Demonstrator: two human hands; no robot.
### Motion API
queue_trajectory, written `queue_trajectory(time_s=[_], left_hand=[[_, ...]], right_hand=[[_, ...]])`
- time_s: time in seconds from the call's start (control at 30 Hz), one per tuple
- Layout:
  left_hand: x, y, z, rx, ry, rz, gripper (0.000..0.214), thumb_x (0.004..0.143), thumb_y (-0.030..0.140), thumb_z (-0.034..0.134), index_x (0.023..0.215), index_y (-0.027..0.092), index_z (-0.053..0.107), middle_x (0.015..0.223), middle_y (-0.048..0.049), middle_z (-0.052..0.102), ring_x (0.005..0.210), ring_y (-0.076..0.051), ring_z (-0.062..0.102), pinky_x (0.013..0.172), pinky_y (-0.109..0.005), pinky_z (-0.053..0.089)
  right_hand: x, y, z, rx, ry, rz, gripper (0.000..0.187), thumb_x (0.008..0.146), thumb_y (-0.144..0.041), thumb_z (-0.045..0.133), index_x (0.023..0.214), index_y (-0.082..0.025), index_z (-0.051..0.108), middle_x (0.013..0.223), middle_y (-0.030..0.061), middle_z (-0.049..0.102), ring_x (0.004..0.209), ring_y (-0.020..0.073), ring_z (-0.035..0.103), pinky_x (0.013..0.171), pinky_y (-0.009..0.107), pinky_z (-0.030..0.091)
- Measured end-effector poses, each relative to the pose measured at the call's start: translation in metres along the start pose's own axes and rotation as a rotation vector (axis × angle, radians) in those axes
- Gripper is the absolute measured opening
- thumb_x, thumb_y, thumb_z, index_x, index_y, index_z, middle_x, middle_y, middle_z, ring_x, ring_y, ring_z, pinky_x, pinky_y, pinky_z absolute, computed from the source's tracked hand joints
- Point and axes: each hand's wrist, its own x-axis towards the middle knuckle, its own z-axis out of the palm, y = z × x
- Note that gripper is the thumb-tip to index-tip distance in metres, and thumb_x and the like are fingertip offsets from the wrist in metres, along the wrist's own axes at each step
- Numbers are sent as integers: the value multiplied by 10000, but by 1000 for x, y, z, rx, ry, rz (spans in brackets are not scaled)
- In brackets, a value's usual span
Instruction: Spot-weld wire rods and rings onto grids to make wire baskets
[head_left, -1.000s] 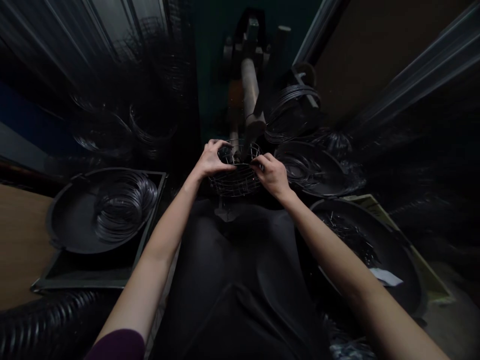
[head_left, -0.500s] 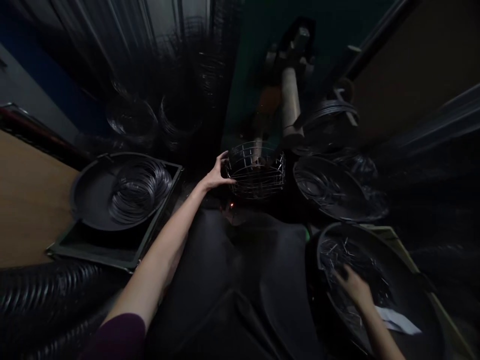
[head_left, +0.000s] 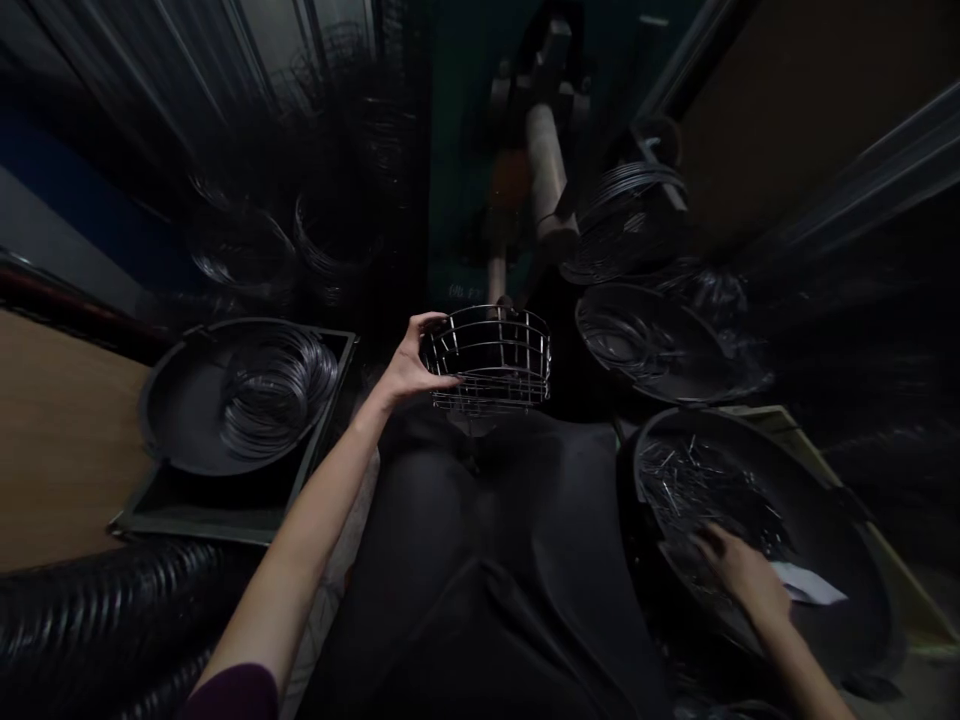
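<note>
The left arm reaches up from the lower left of the frame, elbow nearly straight, to the left hand (head_left: 409,368) near the centre. Its thumb points right along the near side of a round wire basket (head_left: 496,380) and the fingers bend over the upper left rim, so the basket's left side is gripped between them. The right forearm enters at the lower right corner and slants up and left; the right hand (head_left: 746,575) is palm down with its fingers curled over the lower right pan (head_left: 862,610). Those fingertips are blurred and dark, and I cannot tell whether they pinch anything.

There is one basket in hand, at mid-frame, its body extending right from the left fingers and well apart from the right ones. Three dark round pans show: one at left holding a stack of wire rings (head_left: 277,390), one at right of centre with more rings, and the lower right one with short wire pieces (head_left: 697,485) and one white slip (head_left: 810,583). The rings and pieces overlap too much to count. One pale cylindrical machine arm (head_left: 545,155) stands at upper centre.
</note>
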Motion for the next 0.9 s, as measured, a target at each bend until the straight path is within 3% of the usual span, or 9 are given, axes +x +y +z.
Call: queue_trajectory(time_s=[0.07, 0.17, 0.23, 0.33, 0.4, 0.53, 0.7, 0.8, 0.9], left_hand=[[2, 17, 5, 132, -52, 51, 796, 582, 469, 849, 1236, 236, 460, 1292, -110, 496, 1237, -268, 501, 1093, -434, 403], [8, 36, 18, 316, -152, 99, 674, 574, 388, 859, 1161, 235, 563, 1312, -113, 491, 1250, -304, 469, 1074, -470, 400], [12, 44, 26, 392, -199, 106, 641, 573, 369, 858, 1141, 234, 596, 1333, -116, 473, 1257, -320, 450, 1069, -489, 393], [15, 48, 32, 430, -224, 121, 625, 580, 367, 855, 1141, 228, 617, 1347, -122, 450, 1265, -328, 428, 1071, -491, 386], [15, 48, 32, 439, -217, 125, 623, 583, 378, 854, 1142, 231, 621, 1348, -122, 445, 1268, -328, 422, 1072, -492, 385], [15, 48, 28, 459, -198, 109, 608, 583, 367, 856, 1127, 240, 618, 1348, -120, 447, 1255, -327, 431, 1062, -508, 392], [18, 53, 35, 472, -257, 173, 577, 598, 362, 842, 1118, 238, 624, 1348, -128, 440, 1268, -339, 419, 1074, -525, 373], [20, 56, 40, 492, -303, 207, 563, 608, 365, 833, 1117, 241, 628, 1351, -134, 433, 1276, -353, 409, 1097, -561, 334], [18, 57, 39, 468, -286, 204, 563, 612, 369, 829, 1120, 234, 626, 1344, -137, 430, 1267, -345, 419, 1097, -550, 346]], right_hand=[[-6, -38, -24, 230, 128, 8, 205, 704, -522, 527, 681, -320, 552, 757, 152, 691, 760, 374, 668, 731, 519, 501], [-19, -118, -61, 659, 125, -144, 361, 669, -545, 629, 889, -259, 614, 843, 114, 687, 726, 281, 650, 652, 432, 519], [-27, -171, -78, 830, -51, -299, 466, 699, -521, 652, 1061, -228, 626, 828, 57, 668, 629, 194, 610, 545, 336, 498], [-36, -223, -92, 882, -316, -479, 429, 753, -479, 655, 1057, -176, 656, 662, -3, 601, 521, 119, 539, 481, 251, 444], [-41, -238, -94, 885, -394, -532, 398, 773, -468, 650, 1011, -150, 658, 591, -28, 558, 464, 94, 497, 452, 229, 410], [-43, -247, -89, 964, -396, -538, 452, 743, -445, 697, 1085, -166, 603, 601, -68, 537, 416, 57, 418, 404, 193, 326], [-23, -273, -84, 776, -488, -627, 360, 730, -474, 710, 840, -131, 697, 626, -12, 615, 488, 69, 465, 470, 208, 362], [-11, -288, -79, 598, -328, -738, 287, 794, -429, 667, 848, -158, 746, 760, 33, 722, 671, 139, 633, 646, 251, 474], [-15, -291, -72, 254, -61, -911, 341, 878, -401, 590, 1111, -189, 722, 1000, 78, 750, 836, 206, 700, 749, 298, 504]])
